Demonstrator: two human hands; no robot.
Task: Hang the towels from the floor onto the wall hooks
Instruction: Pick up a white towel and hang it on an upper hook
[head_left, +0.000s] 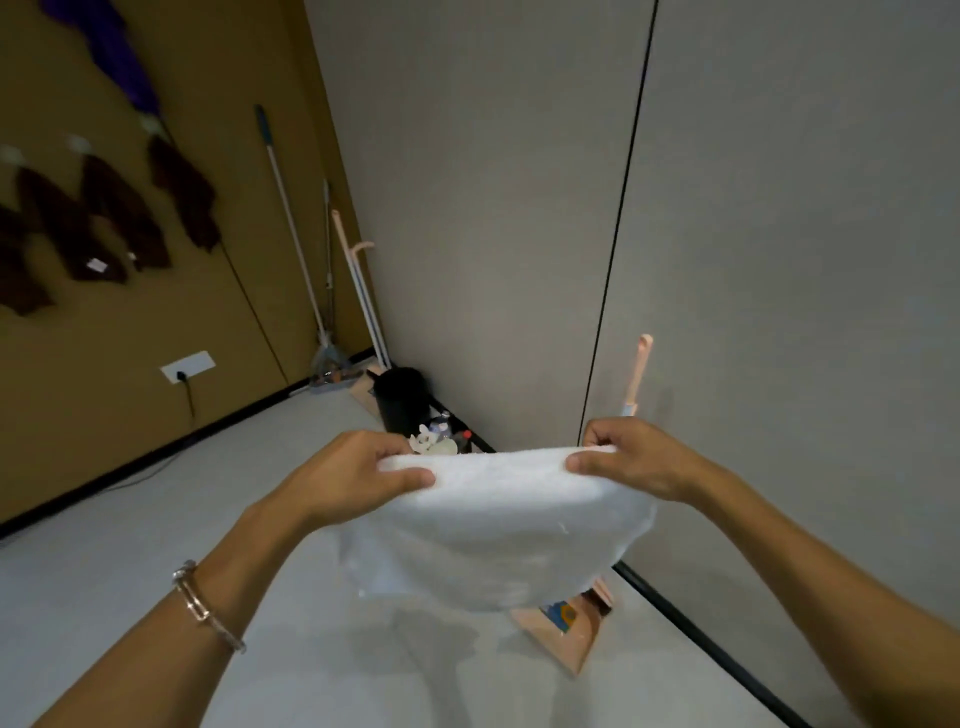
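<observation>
Upper left of frame: dark brown towels (119, 218) hang off white hooks (77, 143) on the tan wall, with a purple cloth (117, 47) above them. Lower down is a wall outlet (188, 365) with a cable plugged in. Centre-left corner: mop handles (291, 228) lean on the wall, black bin (402, 397) on the floor (130, 545) beside them. Centre: left hand (353, 475), bracelet (205, 605) on the wrist, grip pinching the top edge of the white towel (514, 519) at its left end, thumb on the near side. Towel is off the floor, mid-air, stretched between both hands, the rest sagging below. Right hand (634, 457) grip pinches the right end the same way. Pink dustpan (566, 629) sits on the floor under the towel, partly hidden.
</observation>
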